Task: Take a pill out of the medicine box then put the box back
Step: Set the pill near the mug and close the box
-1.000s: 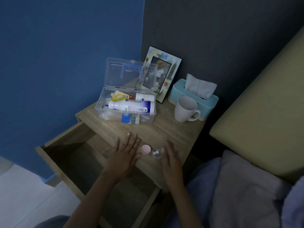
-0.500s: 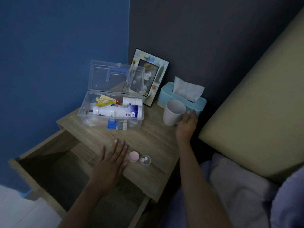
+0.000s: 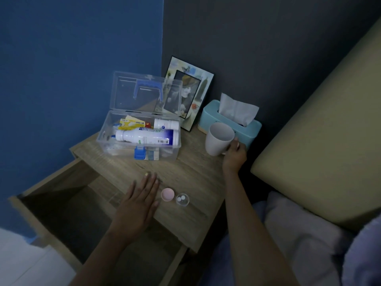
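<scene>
The clear plastic medicine box (image 3: 115,145) stands on the wooden nightstand (image 3: 191,172) with its lid up, holding a large white bottle (image 3: 144,137) and several small packs. Near the front edge lie a pink cap (image 3: 167,194) and a small clear cup (image 3: 182,199) with two white pills in it. My left hand (image 3: 138,205) rests flat on the nightstand, just left of the pink cap, fingers spread. My right hand (image 3: 234,157) grips the handle of a white mug (image 3: 218,140), which is tilted and raised a little in front of the tissue box.
The nightstand drawer (image 3: 68,205) is pulled out below my left arm. A picture frame (image 3: 188,93) leans on the dark wall behind the box. A teal tissue box (image 3: 250,129) sits at the back right. A bed headboard (image 3: 321,141) and bedding lie to the right.
My right hand left the pill cup, reached back to the white mug and now grips its handle, tilting it up. My left hand stays flat beside the pink cap.
</scene>
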Motion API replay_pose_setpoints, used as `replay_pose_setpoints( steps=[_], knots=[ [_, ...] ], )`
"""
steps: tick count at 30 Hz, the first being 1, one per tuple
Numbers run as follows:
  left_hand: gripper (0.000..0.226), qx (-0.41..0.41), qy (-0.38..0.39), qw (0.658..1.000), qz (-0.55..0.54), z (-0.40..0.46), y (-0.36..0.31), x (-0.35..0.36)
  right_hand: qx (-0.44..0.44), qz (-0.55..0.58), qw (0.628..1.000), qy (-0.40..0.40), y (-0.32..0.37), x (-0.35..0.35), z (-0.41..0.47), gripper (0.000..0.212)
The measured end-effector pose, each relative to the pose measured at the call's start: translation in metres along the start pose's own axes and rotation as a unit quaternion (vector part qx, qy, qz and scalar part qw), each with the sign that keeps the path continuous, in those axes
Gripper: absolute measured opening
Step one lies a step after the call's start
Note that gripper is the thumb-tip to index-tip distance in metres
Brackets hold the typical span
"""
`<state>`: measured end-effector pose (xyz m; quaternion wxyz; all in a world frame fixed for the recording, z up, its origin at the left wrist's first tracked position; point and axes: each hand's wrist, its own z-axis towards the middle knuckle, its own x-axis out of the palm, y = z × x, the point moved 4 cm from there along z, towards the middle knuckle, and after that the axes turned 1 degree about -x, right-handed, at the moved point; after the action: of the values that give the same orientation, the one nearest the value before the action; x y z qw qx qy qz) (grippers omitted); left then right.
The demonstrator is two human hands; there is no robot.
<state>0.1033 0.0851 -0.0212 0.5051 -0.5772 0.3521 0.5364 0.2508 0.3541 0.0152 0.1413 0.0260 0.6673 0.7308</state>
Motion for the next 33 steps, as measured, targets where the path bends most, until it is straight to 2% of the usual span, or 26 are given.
replay_pose_setpoints(
  steps=[6, 16, 22, 30, 33],
  knots=[
    [0.066, -0.002, 0.001, 1.000, 0.005, 0.000, 0.002, 0.004, -0.043, -0.018, 0.999, 0.021, -0.001, -0.005, -0.005, 0.037],
    [0.068, -0.008, 0.007, 1.000, 0.005, 0.000, -0.002, -0.004, -0.022, 0.044, 0.995, 0.085, 0.012, -0.032, -0.044, 0.021],
    [0.061, -0.014, 0.012, 1.000, 0.004, -0.001, 0.002, 0.005, -0.009, 0.021, 0.992, 0.121, 0.012, -0.046, -0.085, 0.032],
    [0.062, -0.010, 0.014, 1.000, -0.001, 0.000, 0.005, 0.011, 0.002, 0.026, 0.990, 0.135, 0.012, -0.048, -0.109, 0.037],
    [0.062, -0.009, 0.013, 1.000, -0.005, 0.000, 0.006, 0.013, -0.003, 0.014, 0.990, 0.142, 0.011, -0.049, -0.113, 0.033]
  ],
)
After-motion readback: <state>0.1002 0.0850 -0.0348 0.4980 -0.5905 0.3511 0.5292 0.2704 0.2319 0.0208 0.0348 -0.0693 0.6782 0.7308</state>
